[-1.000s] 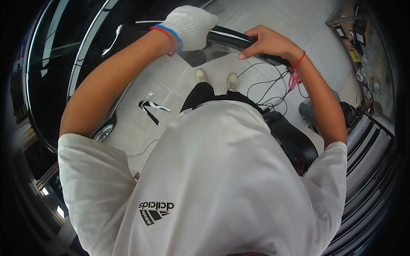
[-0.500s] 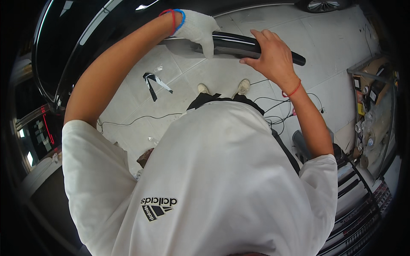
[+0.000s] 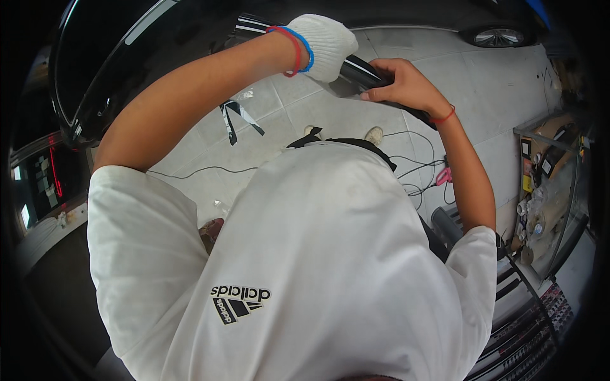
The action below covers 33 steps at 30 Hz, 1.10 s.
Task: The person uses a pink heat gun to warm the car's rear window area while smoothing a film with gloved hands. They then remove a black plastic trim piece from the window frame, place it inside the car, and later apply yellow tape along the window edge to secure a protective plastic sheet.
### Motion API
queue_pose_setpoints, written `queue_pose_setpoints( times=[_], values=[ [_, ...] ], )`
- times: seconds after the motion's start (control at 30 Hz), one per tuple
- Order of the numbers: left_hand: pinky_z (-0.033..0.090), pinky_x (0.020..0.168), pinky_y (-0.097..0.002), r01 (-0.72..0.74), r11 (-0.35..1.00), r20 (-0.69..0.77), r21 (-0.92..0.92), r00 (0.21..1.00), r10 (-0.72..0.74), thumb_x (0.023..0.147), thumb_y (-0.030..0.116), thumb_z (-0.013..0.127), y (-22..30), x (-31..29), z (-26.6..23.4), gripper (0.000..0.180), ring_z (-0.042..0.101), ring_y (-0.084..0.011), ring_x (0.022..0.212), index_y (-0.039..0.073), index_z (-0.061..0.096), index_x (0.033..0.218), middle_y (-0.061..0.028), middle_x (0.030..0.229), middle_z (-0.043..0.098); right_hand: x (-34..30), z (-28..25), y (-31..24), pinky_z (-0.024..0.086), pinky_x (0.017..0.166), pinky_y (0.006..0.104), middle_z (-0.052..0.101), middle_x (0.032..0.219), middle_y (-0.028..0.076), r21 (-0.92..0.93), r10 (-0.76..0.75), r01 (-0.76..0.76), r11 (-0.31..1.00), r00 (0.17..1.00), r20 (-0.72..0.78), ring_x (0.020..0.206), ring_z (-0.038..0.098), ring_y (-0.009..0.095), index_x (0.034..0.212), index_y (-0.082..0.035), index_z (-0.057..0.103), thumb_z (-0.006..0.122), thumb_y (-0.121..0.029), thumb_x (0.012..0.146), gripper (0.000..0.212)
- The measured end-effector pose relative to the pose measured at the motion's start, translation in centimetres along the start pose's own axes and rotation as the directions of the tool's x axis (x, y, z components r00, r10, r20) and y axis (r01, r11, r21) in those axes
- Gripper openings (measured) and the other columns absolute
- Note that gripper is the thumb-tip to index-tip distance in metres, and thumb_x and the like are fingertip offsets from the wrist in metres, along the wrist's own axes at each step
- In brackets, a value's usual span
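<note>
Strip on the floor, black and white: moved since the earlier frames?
No. The black-and-white strip keeps the same spot against the floor tiles; it sits elsewhere in the picture because the view shifted.

I'm watching the head-worn fisheye camera facing down: it's hanging close over the white shirt (image 3: pixel 343 254), catching the left hand (image 3: pixel 327 47) and right hand (image 3: pixel 406 86) near its top edge, and reaching the tiled floor (image 3: pixel 489 89) beyond.

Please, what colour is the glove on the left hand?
The glove is white, best seen in the head view.
</note>
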<state>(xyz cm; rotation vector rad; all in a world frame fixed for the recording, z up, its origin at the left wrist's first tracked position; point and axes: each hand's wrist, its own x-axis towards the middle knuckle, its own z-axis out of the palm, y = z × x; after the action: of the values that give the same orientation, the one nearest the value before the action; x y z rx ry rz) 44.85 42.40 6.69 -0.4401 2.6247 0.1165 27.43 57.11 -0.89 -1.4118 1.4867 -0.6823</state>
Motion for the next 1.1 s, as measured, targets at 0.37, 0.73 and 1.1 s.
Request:
queue_pose_setpoints(
  times=[0.37, 0.73, 1.1],
  values=[
    [0.060, 0.079, -0.0426, 0.515, 0.803, 0.227, 0.301, 0.779, -0.585, 0.070, 0.012, 0.075, -22.7, -19.8, 5.5, 0.035, 0.075, -0.0327, 0.090, 0.003, 0.074, 0.104, -0.0165, 0.095, 0.076, 3.0, 1.7, -4.2, 0.045, 0.062, 0.0300, 0.064, 0.073, 0.001, -0.144, 0.275, -0.243, 0.959, 0.921, 0.275, 0.066, 0.058, 0.014, 0.092, 0.000, 0.073, 0.090, -0.026, 0.074, 0.035],
    [0.049, 0.109, -0.0402, 0.070, 0.998, -0.532, 0.008, 0.845, -0.055, 0.073, 0.037, 0.090, -9.6, -16.8, 9.0, 0.077, 0.069, -0.0268, 0.115, 0.006, 0.064, 0.139, -0.0119, 0.124, 0.072, 10.8, 9.0, -9.6, 0.049, 0.064, 0.0389, 0.065, 0.069, 0.011, -0.466, 0.023, 0.082, 0.881, 0.977, 0.213, 0.064, 0.062, 0.024, 0.090, 0.002, 0.075, 0.090, -0.036, 0.070, 0.045],
    [0.056, 0.060, -0.0362, 0.194, 0.847, 0.174, -0.495, 0.977, -0.122, 0.072, 0.021, 0.082, -12.4, -17.2, 7.9, 0.044, 0.068, -0.0214, 0.061, -0.002, 0.077, 0.108, -0.0091, 0.071, 0.071, 10.6, 9.7, -12.0, 0.057, 0.079, 0.0399, 0.076, 0.104, 0.012, -0.151, 0.100, -0.036, 0.988, 0.891, 0.442, 0.078, 0.070, 0.026, 0.125, 0.002, 0.070, 0.088, -0.027, 0.085, 0.053]
  ],
)
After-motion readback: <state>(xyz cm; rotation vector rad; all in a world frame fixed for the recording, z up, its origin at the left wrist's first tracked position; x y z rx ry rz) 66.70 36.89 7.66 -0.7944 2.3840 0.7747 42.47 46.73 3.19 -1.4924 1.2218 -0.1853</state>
